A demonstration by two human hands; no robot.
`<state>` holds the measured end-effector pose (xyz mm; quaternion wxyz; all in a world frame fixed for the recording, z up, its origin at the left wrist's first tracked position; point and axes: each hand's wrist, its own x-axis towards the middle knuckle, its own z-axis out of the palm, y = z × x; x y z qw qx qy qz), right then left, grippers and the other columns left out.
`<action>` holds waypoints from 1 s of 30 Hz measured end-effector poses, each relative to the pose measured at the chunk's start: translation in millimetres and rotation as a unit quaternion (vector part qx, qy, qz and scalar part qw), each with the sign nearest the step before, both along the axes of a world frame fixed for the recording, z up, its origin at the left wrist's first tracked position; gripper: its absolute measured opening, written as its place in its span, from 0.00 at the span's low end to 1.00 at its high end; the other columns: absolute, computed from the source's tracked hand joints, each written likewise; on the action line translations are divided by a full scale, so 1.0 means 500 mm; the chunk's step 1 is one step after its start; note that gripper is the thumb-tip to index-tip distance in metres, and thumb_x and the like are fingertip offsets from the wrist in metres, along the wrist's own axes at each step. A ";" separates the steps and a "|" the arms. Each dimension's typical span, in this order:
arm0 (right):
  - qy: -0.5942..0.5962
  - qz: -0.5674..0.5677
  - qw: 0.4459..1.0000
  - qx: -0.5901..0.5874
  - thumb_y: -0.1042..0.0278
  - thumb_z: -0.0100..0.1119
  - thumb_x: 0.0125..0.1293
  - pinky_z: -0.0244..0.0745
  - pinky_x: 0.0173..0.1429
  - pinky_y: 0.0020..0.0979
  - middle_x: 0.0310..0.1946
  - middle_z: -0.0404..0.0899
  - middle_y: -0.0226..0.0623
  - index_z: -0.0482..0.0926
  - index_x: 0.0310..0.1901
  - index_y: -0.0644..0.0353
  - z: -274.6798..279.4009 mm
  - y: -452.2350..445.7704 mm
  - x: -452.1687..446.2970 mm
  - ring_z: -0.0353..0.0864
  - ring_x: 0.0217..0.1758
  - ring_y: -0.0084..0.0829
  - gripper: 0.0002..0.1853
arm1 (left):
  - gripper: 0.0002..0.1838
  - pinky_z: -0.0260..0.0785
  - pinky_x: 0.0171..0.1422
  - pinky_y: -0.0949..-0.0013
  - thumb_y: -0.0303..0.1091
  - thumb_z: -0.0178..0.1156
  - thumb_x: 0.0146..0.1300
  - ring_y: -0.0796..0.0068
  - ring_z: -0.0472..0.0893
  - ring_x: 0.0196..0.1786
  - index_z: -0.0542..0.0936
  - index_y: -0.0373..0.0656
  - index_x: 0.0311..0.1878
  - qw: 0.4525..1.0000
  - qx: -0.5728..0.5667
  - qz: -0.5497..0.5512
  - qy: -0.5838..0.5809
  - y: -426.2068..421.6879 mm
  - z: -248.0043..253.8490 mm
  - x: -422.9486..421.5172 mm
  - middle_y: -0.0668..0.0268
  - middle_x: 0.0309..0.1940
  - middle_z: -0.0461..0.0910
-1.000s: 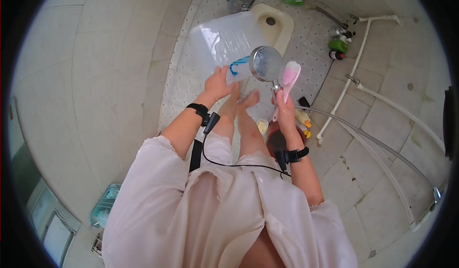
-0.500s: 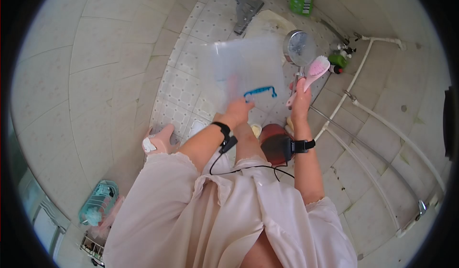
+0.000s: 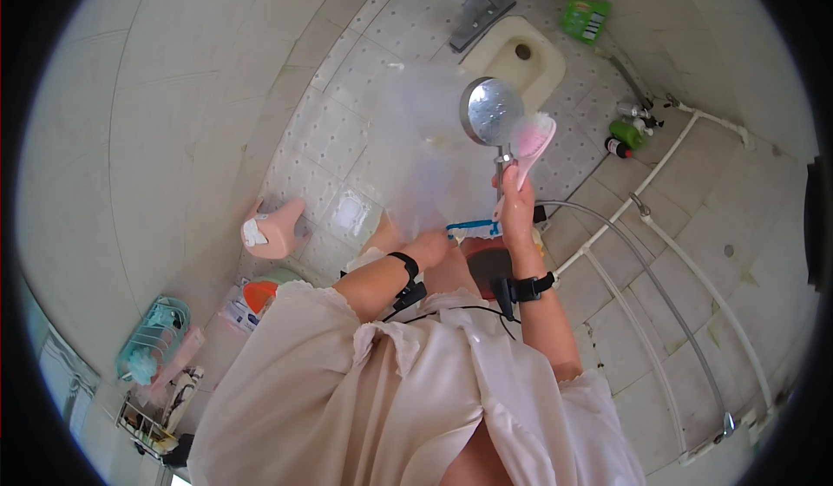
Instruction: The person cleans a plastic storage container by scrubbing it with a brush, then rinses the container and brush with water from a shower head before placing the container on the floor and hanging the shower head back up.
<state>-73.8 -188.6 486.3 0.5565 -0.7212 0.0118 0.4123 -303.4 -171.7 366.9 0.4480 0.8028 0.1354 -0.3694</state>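
Note:
My left hand (image 3: 429,249) grips the near edge of a translucent plastic box or lid (image 3: 425,139), blurred by motion; I cannot tell which it is. A blue latch or handle (image 3: 473,225) sits along its near edge, beside my fingers. In my right hand (image 3: 518,208) are a chrome shower head (image 3: 492,113) and a pink scrub brush (image 3: 534,139), held together with their heads pointing away from me. The shower head overlaps the right side of the plastic piece in view. My left fingertips are partly hidden behind the plastic.
A squat toilet (image 3: 521,56) is set in the tiled floor ahead, with a grey squeegee (image 3: 482,22) beside it. The shower hose (image 3: 642,252) curves along the right wall near white pipes (image 3: 668,160). A pink stool (image 3: 276,230) and a reddish basin (image 3: 488,269) stand close by.
The plastic piece has come closer to me and tilted, with my left hand drawn back. My right hand has shifted left and slightly down with the shower head and brush. The view has turned.

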 end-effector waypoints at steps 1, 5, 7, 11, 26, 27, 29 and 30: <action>0.002 0.005 1.000 0.000 0.44 0.51 0.83 0.71 0.48 0.29 0.42 0.78 0.28 0.78 0.58 0.61 -0.002 -0.001 -0.005 0.75 0.45 0.22 0.24 | 0.17 0.78 0.61 0.49 0.36 0.51 0.76 0.46 0.83 0.59 0.84 0.50 0.61 1.000 0.000 0.005 0.002 -0.008 -0.009 -0.006 0.48 0.52 0.83; -0.056 -0.047 0.997 -0.003 0.44 0.51 0.83 0.67 0.46 0.25 0.39 0.76 0.26 0.79 0.55 0.56 -0.030 0.013 0.014 0.72 0.41 0.19 0.22 | 0.17 0.78 0.62 0.50 0.38 0.51 0.78 0.46 0.83 0.60 0.85 0.51 0.61 0.997 0.006 -0.077 0.008 -0.002 -0.010 0.012 0.49 0.54 0.82; -0.043 -0.037 0.998 0.015 0.47 0.52 0.84 0.72 0.52 0.28 0.44 0.78 0.26 0.77 0.60 0.60 -0.026 0.004 0.032 0.75 0.47 0.21 0.22 | 0.17 0.78 0.62 0.50 0.38 0.51 0.77 0.46 0.83 0.60 0.85 0.52 0.61 0.996 0.009 -0.086 0.002 -0.001 0.004 0.014 0.49 0.54 0.82; -0.008 0.025 0.999 0.021 0.47 0.52 0.84 0.72 0.54 0.29 0.44 0.78 0.26 0.77 0.60 0.60 0.003 0.019 0.022 0.75 0.48 0.20 0.22 | 0.17 0.78 0.62 0.50 0.39 0.50 0.78 0.47 0.84 0.60 0.84 0.51 0.61 0.996 0.027 -0.088 -0.007 -0.027 -0.010 0.010 0.50 0.54 0.83; 0.026 0.063 0.998 -0.015 0.47 0.51 0.84 0.74 0.55 0.30 0.43 0.77 0.26 0.77 0.58 0.62 -0.003 -0.079 -0.015 0.74 0.46 0.21 0.23 | 0.17 0.80 0.57 0.49 0.39 0.52 0.75 0.47 0.86 0.56 0.84 0.48 0.59 0.995 0.008 -0.102 -0.008 -0.011 -0.014 0.019 0.52 0.50 0.86; 0.034 0.053 0.998 -0.018 0.48 0.51 0.84 0.73 0.55 0.30 0.42 0.77 0.26 0.78 0.58 0.62 -0.003 -0.081 -0.023 0.74 0.45 0.21 0.22 | 0.17 0.80 0.57 0.49 0.38 0.52 0.74 0.47 0.86 0.56 0.84 0.48 0.59 0.994 0.008 -0.104 -0.014 -0.009 -0.018 0.020 0.51 0.49 0.86; 0.042 0.042 0.998 -0.020 0.48 0.51 0.84 0.73 0.54 0.30 0.41 0.76 0.26 0.78 0.57 0.62 -0.009 -0.076 -0.036 0.73 0.45 0.21 0.22 | 0.17 0.80 0.57 0.48 0.37 0.52 0.74 0.47 0.86 0.56 0.84 0.48 0.59 0.992 0.006 -0.118 -0.031 -0.006 -0.027 0.023 0.51 0.50 0.86; 0.021 0.023 1.000 -0.004 0.48 0.51 0.84 0.73 0.53 0.30 0.41 0.76 0.26 0.78 0.57 0.62 -0.014 -0.066 -0.040 0.73 0.44 0.21 0.22 | 0.17 0.80 0.57 0.48 0.36 0.53 0.73 0.46 0.85 0.56 0.83 0.48 0.60 0.990 0.003 -0.131 -0.047 0.001 -0.022 0.029 0.50 0.50 0.85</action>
